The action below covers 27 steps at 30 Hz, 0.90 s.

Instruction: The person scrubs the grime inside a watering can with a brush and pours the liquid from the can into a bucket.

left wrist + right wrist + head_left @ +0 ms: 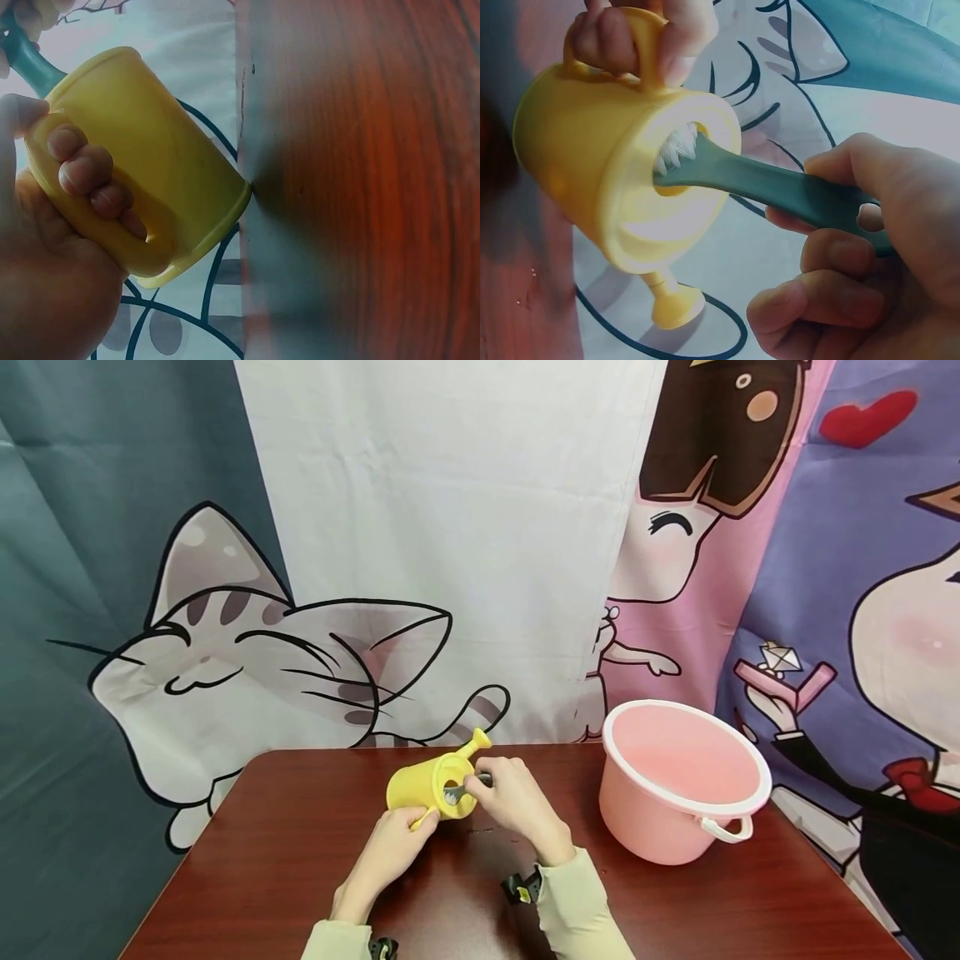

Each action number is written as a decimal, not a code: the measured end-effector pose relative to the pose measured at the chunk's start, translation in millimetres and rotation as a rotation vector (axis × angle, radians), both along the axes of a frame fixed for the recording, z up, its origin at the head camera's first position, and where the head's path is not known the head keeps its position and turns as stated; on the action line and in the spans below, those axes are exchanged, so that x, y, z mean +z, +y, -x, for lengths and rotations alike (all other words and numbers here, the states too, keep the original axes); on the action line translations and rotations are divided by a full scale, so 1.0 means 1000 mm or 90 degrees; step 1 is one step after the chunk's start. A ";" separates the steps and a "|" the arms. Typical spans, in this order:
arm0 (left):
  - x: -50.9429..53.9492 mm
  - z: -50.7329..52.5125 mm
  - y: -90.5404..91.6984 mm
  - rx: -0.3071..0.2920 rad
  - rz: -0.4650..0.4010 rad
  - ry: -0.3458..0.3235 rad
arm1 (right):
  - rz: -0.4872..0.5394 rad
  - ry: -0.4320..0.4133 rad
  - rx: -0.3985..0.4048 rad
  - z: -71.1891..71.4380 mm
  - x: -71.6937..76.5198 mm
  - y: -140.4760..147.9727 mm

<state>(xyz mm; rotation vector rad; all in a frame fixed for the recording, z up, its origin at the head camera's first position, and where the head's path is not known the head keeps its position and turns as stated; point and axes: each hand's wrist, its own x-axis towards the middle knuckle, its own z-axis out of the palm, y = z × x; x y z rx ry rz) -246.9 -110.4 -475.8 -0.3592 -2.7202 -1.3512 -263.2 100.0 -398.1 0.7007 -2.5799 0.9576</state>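
**Now: brush (754, 180) at the mouth of the yellow watering can (414, 785), both hands engaged**

Head view: your left hand (397, 839) is clamped on the can's handle (425, 818), near side. Your right hand (516, 797) pinches the brush, its bristle end at the can's opening. Can tilted over above the dark red-brown table (255, 868), mouth turned toward your right hand, spout (476, 743) pointing away from you. Hands close but apart, the can and brush between them. Pink bucket (656, 827) with a white rim stands on the table to the right, well apart from the can. Pale sleeves (581, 906) on both arms. Behind: a hanging cloth (450, 485) printed with a cartoon cat.

Left wrist view: your fingers pass through the handle loop and curl round it. Can's side and base edge in sight; whether the base touches the table, cannot tell. Green brush handle at upper left.

Right wrist view: your thumb and fingers grip the green handle near its holed end. White bristles sit at the opening in the can's top; how deep they reach, cannot tell. Small specks on the table, lower left.
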 end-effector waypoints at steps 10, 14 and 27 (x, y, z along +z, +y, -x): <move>0.000 -0.001 0.002 -0.006 -0.001 0.001 | 0.000 -0.010 0.003 0.001 -0.005 -0.001; -0.001 -0.001 0.001 -0.002 0.002 0.006 | -0.010 -0.024 0.011 0.005 -0.013 -0.005; -0.003 -0.001 0.001 -0.002 0.008 0.036 | -0.032 -0.037 0.034 0.007 -0.029 -0.020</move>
